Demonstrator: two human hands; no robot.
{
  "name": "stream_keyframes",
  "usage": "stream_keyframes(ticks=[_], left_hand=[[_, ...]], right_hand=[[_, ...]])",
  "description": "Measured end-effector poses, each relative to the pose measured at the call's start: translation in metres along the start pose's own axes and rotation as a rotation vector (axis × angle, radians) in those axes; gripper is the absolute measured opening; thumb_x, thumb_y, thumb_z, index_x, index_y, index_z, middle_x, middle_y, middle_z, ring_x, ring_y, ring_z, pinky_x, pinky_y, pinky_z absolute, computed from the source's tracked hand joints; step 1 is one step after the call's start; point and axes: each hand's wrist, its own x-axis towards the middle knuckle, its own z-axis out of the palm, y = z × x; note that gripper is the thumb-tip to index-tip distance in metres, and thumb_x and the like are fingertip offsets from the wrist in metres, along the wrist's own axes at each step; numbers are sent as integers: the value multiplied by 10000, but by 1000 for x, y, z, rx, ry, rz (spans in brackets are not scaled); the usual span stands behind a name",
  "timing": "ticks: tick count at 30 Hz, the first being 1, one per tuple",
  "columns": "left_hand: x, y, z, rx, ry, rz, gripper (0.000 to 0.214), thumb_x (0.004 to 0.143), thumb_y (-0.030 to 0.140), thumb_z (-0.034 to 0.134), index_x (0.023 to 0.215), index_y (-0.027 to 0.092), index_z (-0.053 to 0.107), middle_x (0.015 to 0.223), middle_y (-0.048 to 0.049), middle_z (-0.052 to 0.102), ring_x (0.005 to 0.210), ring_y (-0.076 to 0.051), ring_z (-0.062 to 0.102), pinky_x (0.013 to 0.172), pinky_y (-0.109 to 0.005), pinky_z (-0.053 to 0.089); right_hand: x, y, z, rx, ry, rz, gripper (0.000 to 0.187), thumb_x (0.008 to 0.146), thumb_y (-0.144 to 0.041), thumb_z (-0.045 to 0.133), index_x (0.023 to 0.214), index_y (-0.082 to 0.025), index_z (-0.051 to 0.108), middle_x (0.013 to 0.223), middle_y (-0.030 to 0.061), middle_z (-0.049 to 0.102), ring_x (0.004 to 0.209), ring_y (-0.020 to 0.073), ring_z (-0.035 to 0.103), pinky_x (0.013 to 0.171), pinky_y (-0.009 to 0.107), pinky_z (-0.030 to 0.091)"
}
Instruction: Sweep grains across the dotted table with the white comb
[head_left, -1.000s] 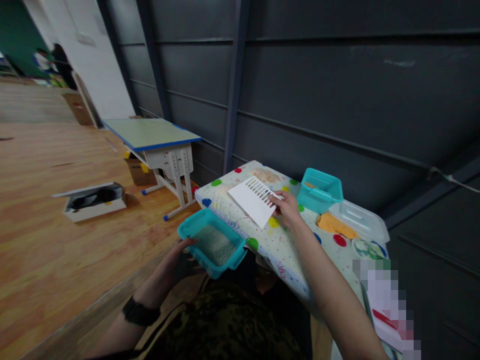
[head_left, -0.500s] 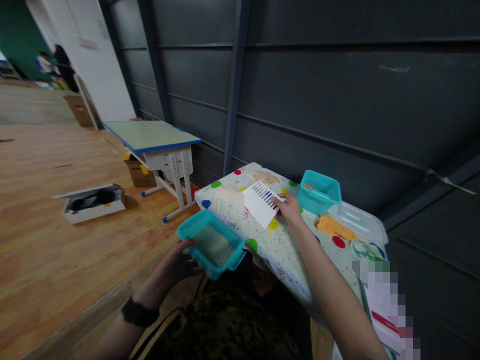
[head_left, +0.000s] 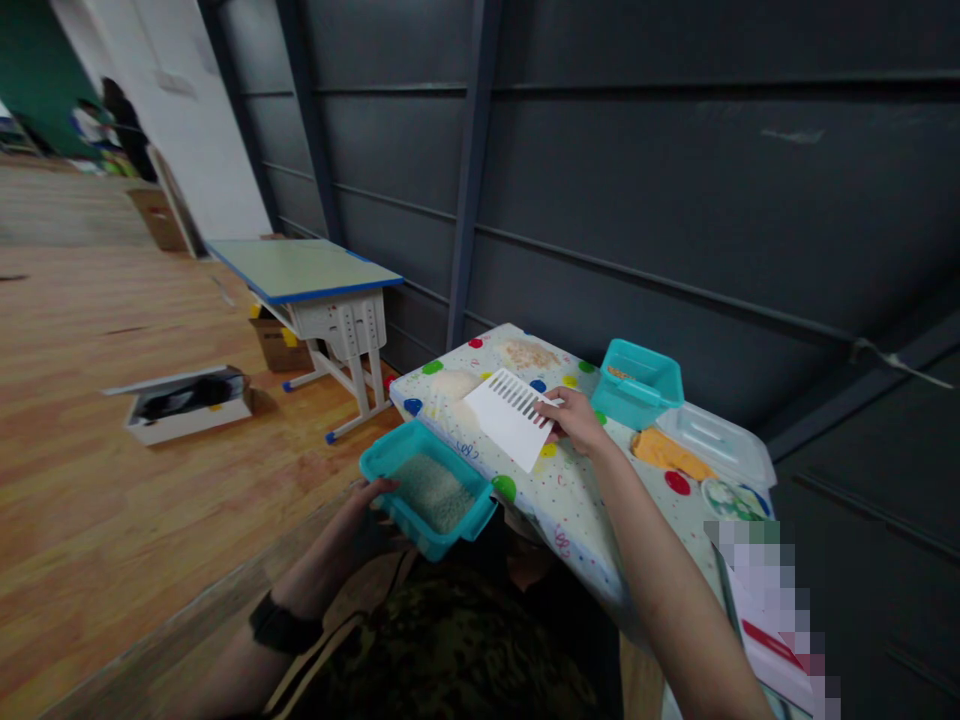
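My left hand (head_left: 369, 497) grips the near-left rim of a teal plastic box (head_left: 426, 487) filled with pale grain, held just off the table's near edge. My right hand (head_left: 574, 417) pinches a white slotted scraper card (head_left: 507, 417) over the table, which wears a white cloth with coloured dots (head_left: 555, 490). Two small heaps of grain lie on the cloth beyond the card, a pale heap (head_left: 451, 383) and a browner heap (head_left: 529, 353).
A second teal box (head_left: 639, 385) stands at the back of the table beside a clear lidded container (head_left: 720, 443) and an orange cloth (head_left: 664, 453). A blue-edged desk (head_left: 304, 268) and an open white carton (head_left: 187, 402) stand on the wooden floor at left. People stand far off at upper left.
The white card has swung in my right hand: first broad and low, then pulled in narrower, now turned out leftward towards the pale heap. The teal box has stayed in my left hand.
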Motion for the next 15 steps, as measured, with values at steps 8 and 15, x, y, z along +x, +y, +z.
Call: stream_keyframes(ticks=[8, 15], left_hand=[[4, -6, -7, 66, -60, 66, 375, 902, 288, 822, 1196, 300, 590, 861, -3, 648, 740, -270, 733, 652, -422, 684], [6, -6, -8, 74, -77, 82, 372, 898, 306, 826, 1174, 310, 575, 831, 10, 647, 702, -269, 730, 661, -453, 700]], right_hand=[[-6, -18, -17, 59, 87, 31, 200, 886, -136, 801, 868, -231, 626, 655, 2, 768, 512, 181, 712, 437, 237, 591], [-11, -16, -12, -17, 74, 95, 211, 925, -76, 736, 872, -226, 597, 637, 14, 761, 508, 182, 707, 435, 242, 598]])
